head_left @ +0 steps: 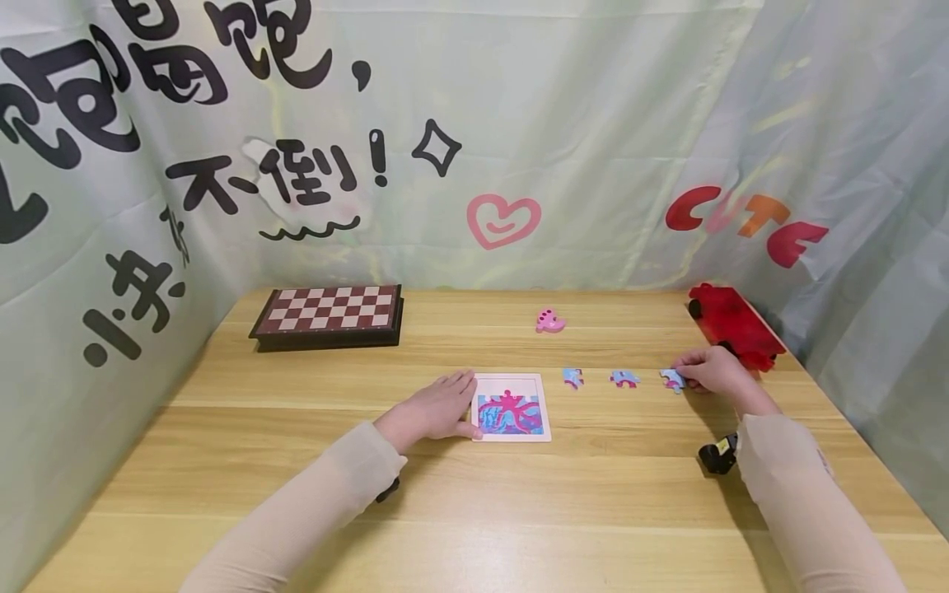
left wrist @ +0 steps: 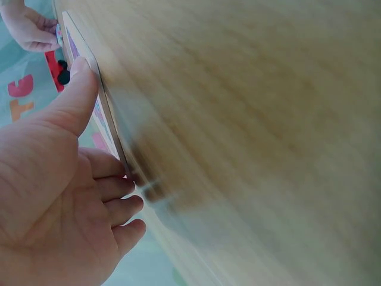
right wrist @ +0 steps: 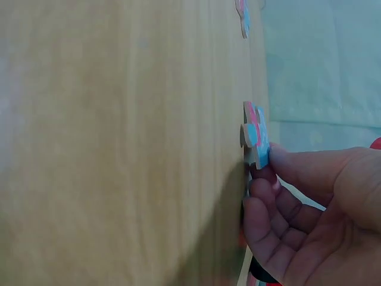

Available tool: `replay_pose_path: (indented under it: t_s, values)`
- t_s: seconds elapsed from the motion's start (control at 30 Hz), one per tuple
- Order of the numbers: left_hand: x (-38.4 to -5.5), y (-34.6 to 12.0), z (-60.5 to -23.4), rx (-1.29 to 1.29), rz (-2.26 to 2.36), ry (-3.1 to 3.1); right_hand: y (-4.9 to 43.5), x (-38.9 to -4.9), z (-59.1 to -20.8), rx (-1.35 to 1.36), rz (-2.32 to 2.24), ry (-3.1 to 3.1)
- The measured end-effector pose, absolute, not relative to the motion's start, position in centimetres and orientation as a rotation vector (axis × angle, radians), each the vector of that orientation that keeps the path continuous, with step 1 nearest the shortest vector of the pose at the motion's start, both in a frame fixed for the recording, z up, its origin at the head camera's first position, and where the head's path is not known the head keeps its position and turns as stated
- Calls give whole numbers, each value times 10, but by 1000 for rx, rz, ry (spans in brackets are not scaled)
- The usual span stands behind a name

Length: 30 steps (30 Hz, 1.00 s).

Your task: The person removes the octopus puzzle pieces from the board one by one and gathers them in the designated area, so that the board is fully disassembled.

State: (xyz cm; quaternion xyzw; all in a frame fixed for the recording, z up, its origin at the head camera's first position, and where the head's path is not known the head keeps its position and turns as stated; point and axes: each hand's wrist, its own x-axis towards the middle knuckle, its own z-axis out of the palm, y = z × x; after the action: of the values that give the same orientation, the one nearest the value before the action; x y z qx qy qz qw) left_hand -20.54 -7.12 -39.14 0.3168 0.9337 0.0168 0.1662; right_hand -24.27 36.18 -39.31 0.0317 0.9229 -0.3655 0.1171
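Observation:
A white-framed puzzle board lies on the table, its lower part filled with a pink octopus on blue. Along its left edge rests my left hand, thumb by the near corner and fingers loosely extended; the left wrist view shows the thumb against the rim. My right hand pinches a blue and pink puzzle piece between thumb and fingertips, close to the tabletop. Two similar loose pieces lie between board and right hand: a left one and a middle one.
A folded checkered game board sits at the back left. Farther back than the puzzle is a small pink spotted object. A red toy vehicle with black wheels stands at the back right. Printed curtains surround the wooden table.

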Motion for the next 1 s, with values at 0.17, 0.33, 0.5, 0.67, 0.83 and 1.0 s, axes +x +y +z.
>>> replay_pose_path:
  t_s: [0.17, 0.33, 0.5, 0.67, 0.83, 1.0]
  values:
    - [-206, -71, -392, 901, 25, 2659, 362, -242, -392, 94, -1031, 2720]
    - [-206, -71, -393, 902, 13, 2660, 359, -240, -387, 90, -1009, 2734]
    - [-205, -71, -392, 895, 18, 2659, 347, -238, -376, -18, -932, 2821]
    - [-205, -72, -393, 904, 32, 2663, 328, -238, -365, -163, -965, 2851]
    - [-205, -72, -393, 923, 35, 2674, 300, -237, -358, -296, -1058, 2792]
    - [-205, -72, -393, 925, 33, 2682, 266, -237, -354, -398, -1119, 2733]
